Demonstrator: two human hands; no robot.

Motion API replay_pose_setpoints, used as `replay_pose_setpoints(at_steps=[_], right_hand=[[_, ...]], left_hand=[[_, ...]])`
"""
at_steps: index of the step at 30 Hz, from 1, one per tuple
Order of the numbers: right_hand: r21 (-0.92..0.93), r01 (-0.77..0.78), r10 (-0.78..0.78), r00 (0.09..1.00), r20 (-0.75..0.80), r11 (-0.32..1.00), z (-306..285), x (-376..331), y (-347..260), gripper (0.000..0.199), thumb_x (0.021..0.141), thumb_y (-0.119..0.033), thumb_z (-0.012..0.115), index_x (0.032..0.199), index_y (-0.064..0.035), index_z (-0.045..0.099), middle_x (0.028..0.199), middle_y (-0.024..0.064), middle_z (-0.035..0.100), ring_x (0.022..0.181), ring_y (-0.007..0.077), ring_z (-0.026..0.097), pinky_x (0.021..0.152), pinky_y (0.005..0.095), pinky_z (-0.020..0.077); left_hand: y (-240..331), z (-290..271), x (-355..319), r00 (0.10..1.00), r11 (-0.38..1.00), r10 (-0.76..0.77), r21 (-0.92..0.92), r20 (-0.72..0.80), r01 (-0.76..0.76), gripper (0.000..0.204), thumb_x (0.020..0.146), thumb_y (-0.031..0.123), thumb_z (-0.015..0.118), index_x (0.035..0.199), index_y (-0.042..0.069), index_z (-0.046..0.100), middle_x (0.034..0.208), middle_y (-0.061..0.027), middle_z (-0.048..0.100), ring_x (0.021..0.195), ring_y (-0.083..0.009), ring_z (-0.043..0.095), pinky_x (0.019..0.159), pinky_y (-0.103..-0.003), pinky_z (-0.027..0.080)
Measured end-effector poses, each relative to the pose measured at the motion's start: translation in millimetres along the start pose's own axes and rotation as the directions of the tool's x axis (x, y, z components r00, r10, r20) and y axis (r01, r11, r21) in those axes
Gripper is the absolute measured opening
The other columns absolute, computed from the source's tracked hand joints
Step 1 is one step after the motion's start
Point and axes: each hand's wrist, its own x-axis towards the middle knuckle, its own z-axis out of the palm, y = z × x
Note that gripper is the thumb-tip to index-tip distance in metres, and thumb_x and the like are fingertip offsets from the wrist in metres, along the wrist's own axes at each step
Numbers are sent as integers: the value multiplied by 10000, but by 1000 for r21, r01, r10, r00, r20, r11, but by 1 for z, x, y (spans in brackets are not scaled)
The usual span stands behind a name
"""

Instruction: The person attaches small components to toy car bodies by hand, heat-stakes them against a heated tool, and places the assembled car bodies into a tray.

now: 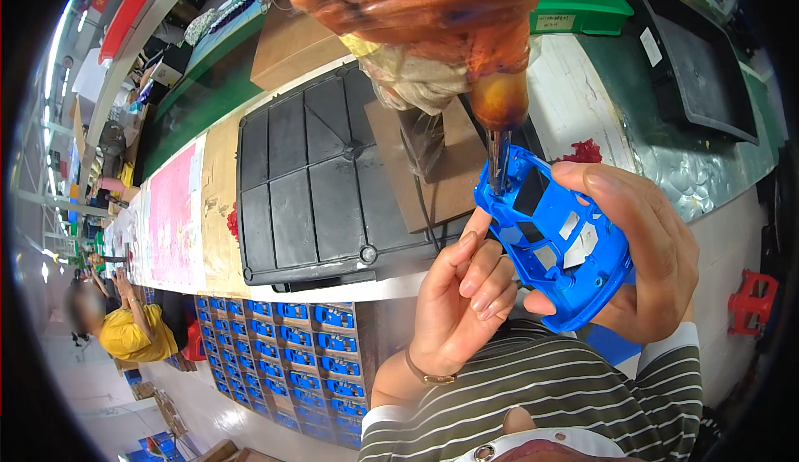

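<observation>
My right hand (645, 254) grips a blue plastic toy car shell (553, 233), underside up, tilted toward me. A hanging power screwdriver (498, 100) wrapped in orange tape and plastic comes down from above, and its metal bit (498, 162) sits in the shell's upper left corner. My left hand (462, 300) rests against the shell's left edge, fingers curled, fingertips touching the plastic by the bit. I cannot tell whether the fingers pinch a screw.
A black ribbed tray (308, 187) lies upside down on the bench with a brown cardboard piece (424, 171) on it. Stacked trays of blue parts (283, 354) stand below the bench edge. A green bin (583, 0), a dark tray (699, 62), a red stool (749, 300) and a person in yellow (129, 329) surround me.
</observation>
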Motion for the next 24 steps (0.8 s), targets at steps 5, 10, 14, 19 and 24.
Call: replay_pose_setpoints(at_steps=[5, 10, 14, 19, 24], right_hand=[[7, -2, 2, 999, -39, 1000, 1, 0, 1, 742, 639, -398, 742, 1158, 38, 441, 956, 220, 599, 841, 319, 610, 724, 379, 504], [33, 51, -47, 994, -102, 998, 6, 2, 0, 737, 651, -395, 735, 1130, 88, 449, 914, 248, 599, 811, 329, 617, 701, 373, 510], [-2, 34, -34, 991, -131, 999, 6, 1, -1, 720, 658, -397, 728, 1116, 90, 459, 902, 247, 603, 797, 324, 620, 690, 370, 514], [-7, 58, -59, 988, -141, 998, 7, 1, -1, 699, 667, -402, 720, 1103, 83, 468, 888, 245, 605, 786, 319, 622, 680, 372, 518], [-15, 62, -63, 996, -63, 998, -1, 0, 2, 696, 669, -411, 716, 1106, 69, 465, 888, 245, 603, 783, 316, 622, 675, 373, 520]], left_hand=[[0, 0, 0, 1000, 1000, -11, -27, 6, 11, 127, 873, 200, 472, 807, 120, 545, 539, 80, 424, 414, -34, 371, 371, -170, 297], [2, -15, 2, 983, 1000, -18, 15, 185, 16, 163, 882, 214, 442, 807, 110, 542, 572, 60, 483, 431, -48, 383, 457, -197, 374], [1, -20, 5, 976, 1000, -30, 0, 215, 31, 203, 892, 237, 414, 835, 93, 546, 622, 16, 534, 434, -56, 396, 523, -230, 420], [-2, -13, 1, 999, 990, 44, 135, -7, -43, 258, 898, 247, 400, 975, 56, 555, 736, -25, 583, 437, -53, 403, 545, -245, 444], [-2, -10, -3, 990, 997, -10, -71, 141, 20, 483, 930, 164, 327, 1384, 141, 162, 515, 26, 358, 440, -73, 386, 421, -195, 365]])
